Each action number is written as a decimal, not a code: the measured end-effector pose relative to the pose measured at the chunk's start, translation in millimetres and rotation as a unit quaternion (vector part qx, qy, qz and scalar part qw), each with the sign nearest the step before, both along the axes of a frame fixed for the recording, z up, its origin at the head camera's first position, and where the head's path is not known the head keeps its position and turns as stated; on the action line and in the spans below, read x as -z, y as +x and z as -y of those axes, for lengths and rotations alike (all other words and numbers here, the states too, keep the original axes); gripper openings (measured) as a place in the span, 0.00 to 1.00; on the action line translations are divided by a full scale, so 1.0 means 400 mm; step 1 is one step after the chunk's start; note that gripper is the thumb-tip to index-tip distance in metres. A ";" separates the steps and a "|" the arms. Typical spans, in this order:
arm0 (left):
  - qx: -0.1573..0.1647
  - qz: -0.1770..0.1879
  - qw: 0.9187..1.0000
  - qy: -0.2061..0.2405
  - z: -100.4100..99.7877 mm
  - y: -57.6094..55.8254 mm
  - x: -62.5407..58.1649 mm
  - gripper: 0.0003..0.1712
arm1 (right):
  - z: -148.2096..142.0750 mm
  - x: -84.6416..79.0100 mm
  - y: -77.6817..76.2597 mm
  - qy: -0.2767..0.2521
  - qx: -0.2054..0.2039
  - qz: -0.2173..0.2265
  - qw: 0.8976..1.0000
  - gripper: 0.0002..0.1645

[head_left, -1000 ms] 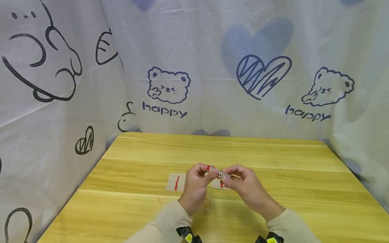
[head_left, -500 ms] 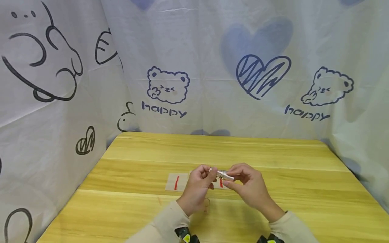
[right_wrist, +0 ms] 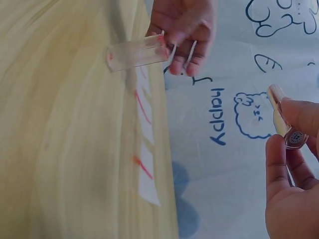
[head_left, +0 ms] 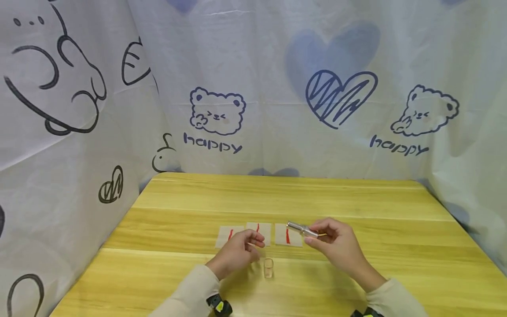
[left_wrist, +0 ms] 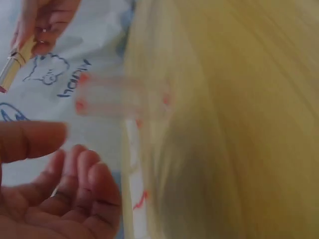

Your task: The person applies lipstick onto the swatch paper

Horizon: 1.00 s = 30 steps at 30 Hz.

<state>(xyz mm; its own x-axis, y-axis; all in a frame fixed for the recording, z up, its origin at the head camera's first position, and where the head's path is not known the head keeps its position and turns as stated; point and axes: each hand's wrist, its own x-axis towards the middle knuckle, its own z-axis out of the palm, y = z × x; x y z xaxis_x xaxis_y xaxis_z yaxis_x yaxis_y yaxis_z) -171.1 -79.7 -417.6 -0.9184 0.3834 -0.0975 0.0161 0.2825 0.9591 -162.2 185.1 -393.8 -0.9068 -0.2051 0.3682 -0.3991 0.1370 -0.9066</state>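
Note:
My right hand (head_left: pixel 339 246) pinches a silver lipstick (head_left: pixel 302 229) between thumb and fingers, above the table's right middle. In the right wrist view the lipstick (right_wrist: pixel 279 109) shows its round base with a dark label. A bit of red shows at its far end in the left wrist view. My left hand (head_left: pixel 234 252) holds nothing, its fingers loosely bent, just left of a clear cap (head_left: pixel 268 268). This cap stands upright on the table, with red smears visible on it in the left wrist view.
Three pale paper pieces lie in a row across the middle of the table (head_left: pixel 190 198): a left one (head_left: pixel 222 240), a middle one (head_left: pixel 266 237) and a right one (head_left: pixel 280 240). Each bears a red stroke. White curtains (head_left: pixel 277 149) with drawings enclose the back and sides.
My left hand has let go of the lipstick and moved left and down, toward the cap. The red tip that stuck out earlier has drawn back. My right hand has shifted right with the lipstick.

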 end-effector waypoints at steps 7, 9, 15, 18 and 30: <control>0.073 -0.072 0.981 -0.162 -0.005 0.015 0.004 0.26 | -0.014 0.010 0.006 0.015 0.009 0.034 0.999 0.14; 0.084 -0.091 0.974 -0.188 -0.011 0.017 0.006 0.25 | -0.015 0.011 0.008 0.014 0.009 0.040 0.999 0.14; 0.077 -0.113 0.966 -0.219 -0.025 0.024 0.016 0.21 | -0.014 0.011 0.009 0.014 0.009 0.051 0.999 0.15; 0.073 -0.118 0.966 -0.218 -0.029 0.024 0.016 0.19 | -0.013 0.008 0.009 0.014 0.010 0.054 0.998 0.15; 0.075 -0.132 0.971 -0.187 -0.036 0.024 0.014 0.11 | -0.008 0.007 0.007 0.007 0.000 0.040 0.999 0.14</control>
<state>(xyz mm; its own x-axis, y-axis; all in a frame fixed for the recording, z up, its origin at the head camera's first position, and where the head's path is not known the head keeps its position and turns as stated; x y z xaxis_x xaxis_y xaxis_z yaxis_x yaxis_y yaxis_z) -161.6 -65.5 -423.3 -0.8669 0.4979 -0.0238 0.3157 0.5853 0.7468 -159.5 188.4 -396.8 -0.9333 -0.2104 0.2909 -0.3248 0.1501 -0.9338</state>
